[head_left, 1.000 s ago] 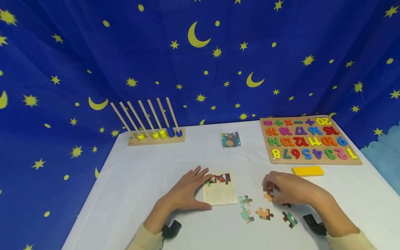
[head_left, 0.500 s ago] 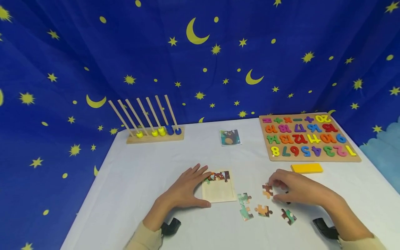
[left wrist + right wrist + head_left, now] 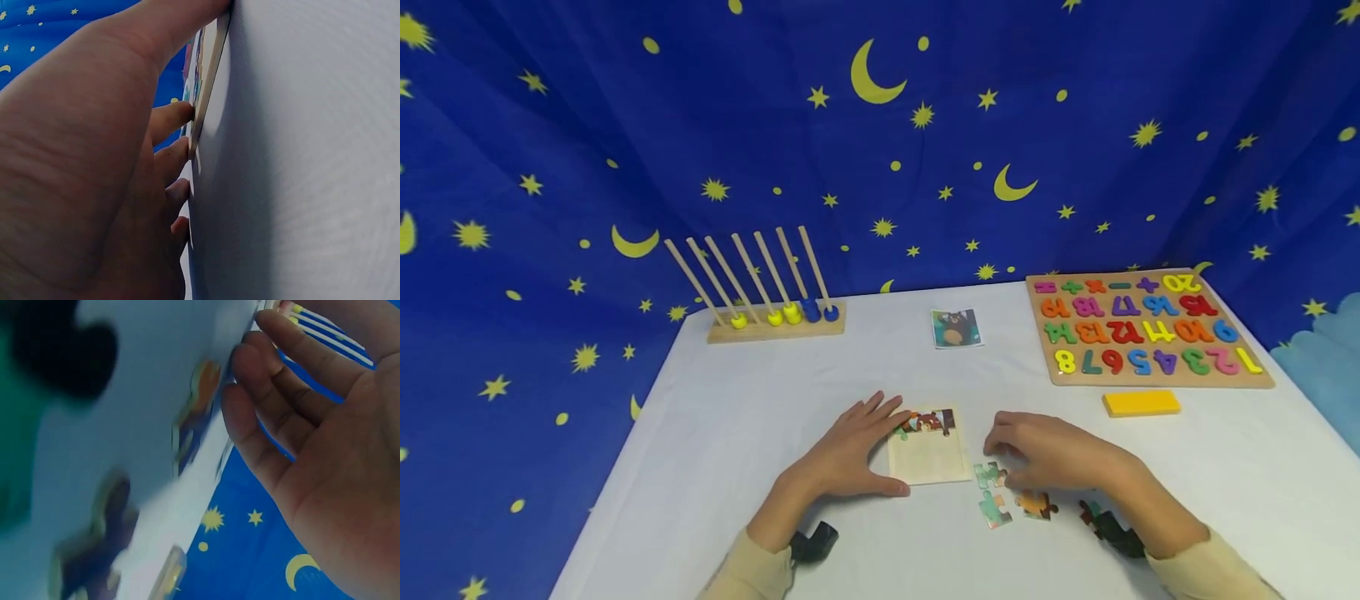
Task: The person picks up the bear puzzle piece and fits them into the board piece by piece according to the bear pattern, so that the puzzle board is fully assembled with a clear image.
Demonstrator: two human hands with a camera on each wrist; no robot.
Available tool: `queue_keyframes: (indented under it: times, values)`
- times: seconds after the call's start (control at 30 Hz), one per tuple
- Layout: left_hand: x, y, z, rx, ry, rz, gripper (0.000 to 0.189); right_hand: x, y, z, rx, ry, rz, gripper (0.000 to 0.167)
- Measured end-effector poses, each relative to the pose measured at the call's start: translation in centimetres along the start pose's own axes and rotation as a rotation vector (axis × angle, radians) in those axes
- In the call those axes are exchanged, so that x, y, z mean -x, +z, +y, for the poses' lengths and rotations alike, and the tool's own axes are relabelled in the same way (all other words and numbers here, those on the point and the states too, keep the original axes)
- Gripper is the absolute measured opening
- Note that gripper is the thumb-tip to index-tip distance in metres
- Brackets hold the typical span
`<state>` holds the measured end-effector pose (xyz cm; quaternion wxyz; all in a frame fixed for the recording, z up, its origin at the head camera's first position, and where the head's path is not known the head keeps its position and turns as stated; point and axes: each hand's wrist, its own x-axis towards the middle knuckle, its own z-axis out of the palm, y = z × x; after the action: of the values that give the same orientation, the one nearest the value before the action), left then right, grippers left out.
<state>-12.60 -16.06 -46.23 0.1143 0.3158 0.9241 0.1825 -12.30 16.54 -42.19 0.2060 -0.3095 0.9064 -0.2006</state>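
Note:
A square wooden puzzle tray lies mid-table, with bear-picture pieces along its top row. My left hand rests spread at the tray's left side, index finger on the upper left and thumb at the lower left corner. Over the loose pieces right of the tray is my right hand, fingers loosely bent, nothing seen between them in the right wrist view. Its fingertips are right by a green jigsaw piece. Another green piece and an orange-brown piece lie just below. Other brown pieces show under the hand.
Toward the back stand a peg abacus at left, a bear picture card in the middle and a wooden number board at right. A yellow block lies before the board. A starry blue curtain hangs behind.
My right hand has moved left from the brown pieces to above the green piece, covering the brown one it was beside. The left hand stays on the tray.

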Motion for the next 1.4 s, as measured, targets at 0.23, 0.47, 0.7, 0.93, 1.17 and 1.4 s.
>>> queue_keyframes:
  times: [0.23,0.47,0.7,0.93,1.17,1.4]
  values:
    - [-0.1,-0.1,0.0,-0.023,0.022,-0.007,0.107,-0.4,0.3,-0.4,-0.016,0.04,-0.022,0.018]
    - [-0.2,-0.3,0.1,-0.023,-0.008,-0.031,0.113,-0.4,0.4,-0.5,-0.03,0.064,-0.042,0.025]
    - [-0.2,-0.1,0.1,-0.017,-0.012,-0.019,0.112,-0.5,0.5,-0.6,-0.013,0.074,-0.003,0.026]
    - [-0.1,0.0,0.1,-0.01,-0.023,-0.019,0.112,-0.8,0.3,-0.8,0.041,0.019,0.078,0.025]
    - [0.0,0.1,0.0,0.011,-0.02,-0.011,0.111,-2.5,0.0,-1.7,0.028,-0.087,0.129,0.021]
    - [-0.1,0.1,-0.1,0.01,-0.021,-0.009,0.11,-5.0,-0.1,-3.1,0.042,-0.156,0.155,0.022]
